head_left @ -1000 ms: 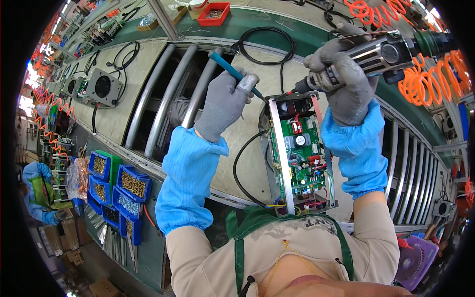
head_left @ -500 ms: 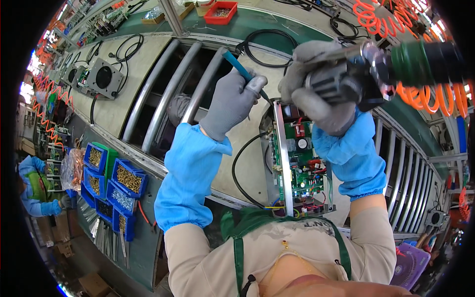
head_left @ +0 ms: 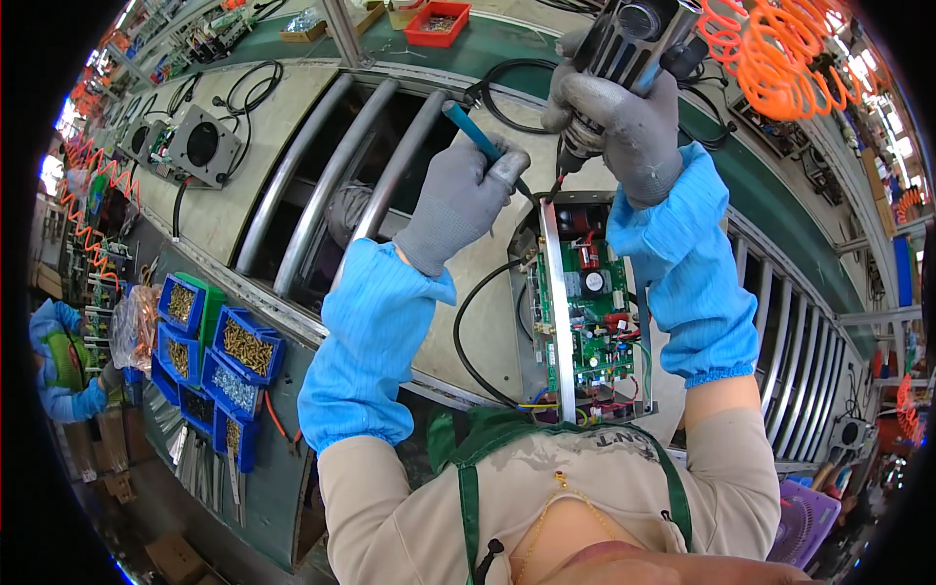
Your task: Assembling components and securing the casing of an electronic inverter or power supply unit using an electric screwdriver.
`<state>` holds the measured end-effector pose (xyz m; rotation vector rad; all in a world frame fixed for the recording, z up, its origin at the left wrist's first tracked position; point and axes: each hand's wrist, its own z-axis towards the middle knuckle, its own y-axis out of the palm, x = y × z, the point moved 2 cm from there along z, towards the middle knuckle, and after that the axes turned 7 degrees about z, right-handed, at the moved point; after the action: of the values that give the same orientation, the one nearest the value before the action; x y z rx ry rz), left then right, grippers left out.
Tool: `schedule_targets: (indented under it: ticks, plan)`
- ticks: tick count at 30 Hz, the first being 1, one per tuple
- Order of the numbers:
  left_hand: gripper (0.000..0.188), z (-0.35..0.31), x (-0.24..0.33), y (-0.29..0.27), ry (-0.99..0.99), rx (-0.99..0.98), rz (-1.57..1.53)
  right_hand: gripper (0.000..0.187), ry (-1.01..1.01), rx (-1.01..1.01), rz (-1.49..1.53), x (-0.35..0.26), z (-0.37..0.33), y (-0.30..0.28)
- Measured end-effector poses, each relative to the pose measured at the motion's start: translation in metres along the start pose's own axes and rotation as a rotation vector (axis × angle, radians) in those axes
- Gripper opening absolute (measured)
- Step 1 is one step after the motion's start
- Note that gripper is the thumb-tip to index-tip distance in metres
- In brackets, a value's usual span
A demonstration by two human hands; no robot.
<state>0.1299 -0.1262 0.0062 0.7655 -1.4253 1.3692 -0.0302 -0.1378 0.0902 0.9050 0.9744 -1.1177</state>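
My left hand (head_left: 450, 200), in a grey glove, is closed round a slim teal tool (head_left: 471, 129); its dark lower end points toward the far end of a metal bar (head_left: 561, 312). My right hand (head_left: 639, 132), gloved too, wraps round a power screwdriver (head_left: 639, 49). The driver leans, and its bit comes down at the bar's far end; whether it touches a screw there is too small to tell. Below my hands sits an open metal unit with a green circuit board (head_left: 597, 283), the bar running along its left side.
Metal rollers (head_left: 322, 195) lie left of the unit. Blue bins (head_left: 249, 346) of screws stand at the left. A black cable (head_left: 463, 317) curves beside the unit. Orange coiled hose (head_left: 780, 58) hangs at the far right. Another person's sleeve (head_left: 83, 400) shows at far left.
The power screwdriver has swung from lying sideways to pointing down, its bit now at the bar's far end. My left hand has hardly moved.
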Motion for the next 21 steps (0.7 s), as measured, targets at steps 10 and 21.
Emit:
schedule_targets:
  ticks: [10,21]
  plan:
    - [0.028,-0.001,-0.001,0.004,0.106,0.016,0.002,0.036,-0.048,-0.038,-0.057,0.005,-0.003,0.001]
    - [0.020,-0.127,-0.016,-0.074,0.030,0.538,-0.289,0.025,-0.129,-0.101,0.049,0.012,0.000,0.004]
